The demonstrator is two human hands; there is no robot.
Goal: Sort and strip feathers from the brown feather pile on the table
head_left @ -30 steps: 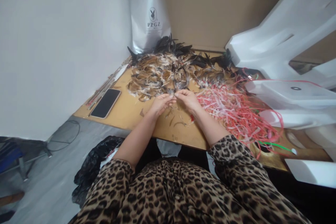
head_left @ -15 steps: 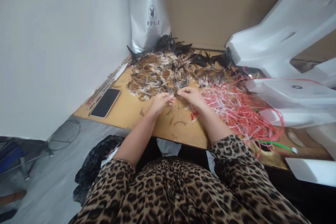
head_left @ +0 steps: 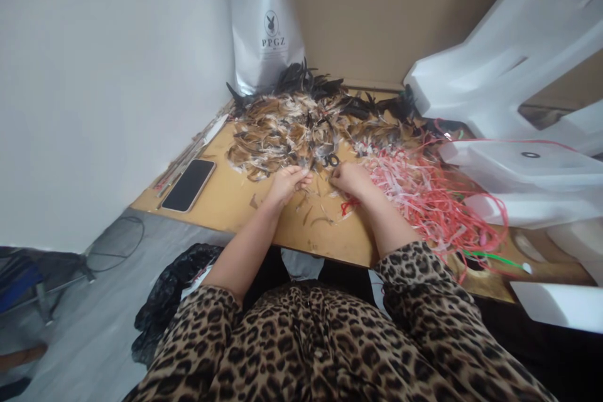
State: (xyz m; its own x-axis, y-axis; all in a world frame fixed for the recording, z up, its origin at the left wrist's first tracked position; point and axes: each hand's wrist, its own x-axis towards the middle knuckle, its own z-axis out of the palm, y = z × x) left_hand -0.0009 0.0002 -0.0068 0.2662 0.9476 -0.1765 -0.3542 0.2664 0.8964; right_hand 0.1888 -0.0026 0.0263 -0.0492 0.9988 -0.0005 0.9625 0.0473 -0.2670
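Observation:
My left hand is closed in a pinch on a small feather, at the near edge of a brown feather pile. To its right, my right hand hangs low over the table with thumb and fingers pressed together; whatever they hold is too small to make out. Black scissors handles show just beyond the right hand, their blades hidden among feathers. Loose feather scraps lie on the table between my wrists. Beside the right forearm spreads a tangle of pink and red ribbon strips.
A phone lies at the left of the yellowish table. Black feathers and a silver-white bag stand behind the pile. White moulded pieces crowd the right side. A black plastic bag is below the table's edge.
My right hand has moved away from the left, rightward and slightly nearer to me, uncovering the scissors handles. The left hand stays almost where it was, still pinching.

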